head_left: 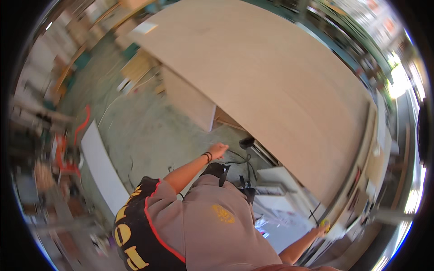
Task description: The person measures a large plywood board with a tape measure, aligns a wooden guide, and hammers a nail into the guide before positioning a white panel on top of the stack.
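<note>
A large pale plywood board lies flat and fills the upper middle of the view. My right hand is at the board's near right corner, closed around a small yellow object that looks like a tape measure. A thin dark strip runs from it along the board's edge. My left hand, with a black band on the wrist, hangs out in the air over the concrete floor, below the board's long edge. It holds nothing and its fingers look loosely spread, though the picture is blurred.
A light wooden cabinet stands under the board. A white panel lies on the floor at the left, near red tools. Dark cables and a machine sit by the board's edge. Shelves and clutter line both rims.
</note>
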Action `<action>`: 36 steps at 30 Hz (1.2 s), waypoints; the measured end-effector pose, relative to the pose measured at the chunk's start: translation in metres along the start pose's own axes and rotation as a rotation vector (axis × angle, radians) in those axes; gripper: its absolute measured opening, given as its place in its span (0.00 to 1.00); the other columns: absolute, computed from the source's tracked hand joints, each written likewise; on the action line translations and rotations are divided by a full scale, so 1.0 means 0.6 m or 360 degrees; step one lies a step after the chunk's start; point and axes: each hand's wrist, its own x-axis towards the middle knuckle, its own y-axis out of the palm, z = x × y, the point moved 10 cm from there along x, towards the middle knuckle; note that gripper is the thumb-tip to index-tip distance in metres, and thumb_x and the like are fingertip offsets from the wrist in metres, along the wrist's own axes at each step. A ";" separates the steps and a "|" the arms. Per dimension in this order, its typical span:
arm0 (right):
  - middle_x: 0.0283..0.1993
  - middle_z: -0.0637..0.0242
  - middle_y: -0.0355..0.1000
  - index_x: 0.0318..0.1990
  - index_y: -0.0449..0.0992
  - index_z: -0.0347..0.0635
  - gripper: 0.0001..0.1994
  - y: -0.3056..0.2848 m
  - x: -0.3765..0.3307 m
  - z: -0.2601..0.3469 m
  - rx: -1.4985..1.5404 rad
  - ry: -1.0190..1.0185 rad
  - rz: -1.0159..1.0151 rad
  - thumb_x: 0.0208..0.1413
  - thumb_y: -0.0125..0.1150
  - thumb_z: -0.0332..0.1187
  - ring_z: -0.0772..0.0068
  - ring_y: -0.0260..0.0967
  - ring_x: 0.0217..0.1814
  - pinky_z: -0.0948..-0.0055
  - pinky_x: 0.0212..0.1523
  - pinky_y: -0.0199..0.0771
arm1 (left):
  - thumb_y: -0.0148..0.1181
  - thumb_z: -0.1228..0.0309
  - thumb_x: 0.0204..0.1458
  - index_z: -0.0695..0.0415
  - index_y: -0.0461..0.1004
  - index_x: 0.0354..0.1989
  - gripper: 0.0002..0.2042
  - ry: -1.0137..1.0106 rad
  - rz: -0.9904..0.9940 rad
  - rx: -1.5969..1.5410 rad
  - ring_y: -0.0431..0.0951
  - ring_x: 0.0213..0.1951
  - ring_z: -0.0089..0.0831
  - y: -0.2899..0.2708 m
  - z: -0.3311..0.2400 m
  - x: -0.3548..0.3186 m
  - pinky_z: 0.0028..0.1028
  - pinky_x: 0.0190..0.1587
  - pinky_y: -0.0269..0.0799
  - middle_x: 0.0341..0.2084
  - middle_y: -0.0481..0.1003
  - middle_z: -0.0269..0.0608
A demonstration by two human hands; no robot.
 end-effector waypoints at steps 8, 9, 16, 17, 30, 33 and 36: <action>0.44 0.56 0.77 0.45 0.79 0.39 0.22 0.141 0.249 0.035 -0.0728 -0.0063 0.0468 0.54 0.66 0.50 0.58 0.77 0.41 0.58 0.36 0.79 | 0.51 0.52 0.56 0.63 0.79 0.49 0.25 -0.1181 -0.0476 0.0396 0.76 0.55 0.53 -0.108 0.477 -0.316 0.46 0.56 0.71 0.49 0.78 0.59; 0.44 0.56 0.76 0.46 0.79 0.40 0.21 0.155 0.211 0.043 -0.0851 -0.0229 0.0394 0.53 0.66 0.48 0.58 0.77 0.42 0.57 0.37 0.78 | 0.51 0.52 0.56 0.63 0.79 0.48 0.26 -0.1262 -0.0496 0.0331 0.78 0.52 0.52 -0.102 0.497 -0.384 0.45 0.55 0.73 0.47 0.79 0.59; 0.47 0.60 0.75 0.49 0.78 0.50 0.17 0.217 -0.185 0.207 -0.0879 -0.1845 -0.0358 0.50 0.63 0.35 0.57 0.72 0.53 0.52 0.49 0.73 | 0.58 0.59 0.55 0.67 0.80 0.36 0.19 -0.1733 -0.0329 -0.0509 0.84 0.32 0.40 0.104 0.647 -0.515 0.39 0.46 0.78 0.36 0.82 0.58; 0.47 0.60 0.75 0.49 0.78 0.50 0.17 0.227 -0.251 0.202 -0.0883 -0.1836 -0.0377 0.50 0.63 0.35 0.57 0.72 0.53 0.52 0.49 0.73 | 0.59 0.60 0.54 0.65 0.80 0.34 0.16 -0.1660 -0.0414 -0.0664 0.84 0.32 0.40 0.112 0.664 -0.486 0.40 0.44 0.78 0.35 0.82 0.56; 0.51 0.50 0.69 0.50 0.78 0.43 0.17 0.406 -1.742 0.241 0.0300 -0.2515 0.1996 0.50 0.61 0.22 0.46 0.66 0.56 0.51 0.54 0.68 | 0.56 0.56 0.59 0.54 0.74 0.49 0.17 -0.0965 -0.1174 -0.1101 0.81 0.32 0.32 -0.525 0.834 -0.352 0.36 0.34 0.77 0.33 0.79 0.40; 0.50 0.50 0.69 0.49 0.78 0.41 0.17 0.439 -1.977 0.250 0.0435 -0.2512 0.2236 0.49 0.60 0.22 0.47 0.67 0.54 0.52 0.54 0.69 | 0.54 0.54 0.59 0.55 0.73 0.47 0.18 -0.0871 -0.1671 -0.1641 0.79 0.30 0.27 -0.688 0.807 -0.384 0.34 0.33 0.76 0.31 0.78 0.37; 0.49 0.49 0.69 0.47 0.78 0.40 0.14 0.483 -2.221 0.249 0.0487 -0.2466 0.2568 0.52 0.59 0.24 0.48 0.67 0.55 0.54 0.56 0.68 | 0.53 0.52 0.60 0.55 0.73 0.44 0.18 -0.0821 -0.1758 -0.1707 0.78 0.31 0.26 -0.774 0.814 -0.359 0.33 0.31 0.75 0.31 0.77 0.35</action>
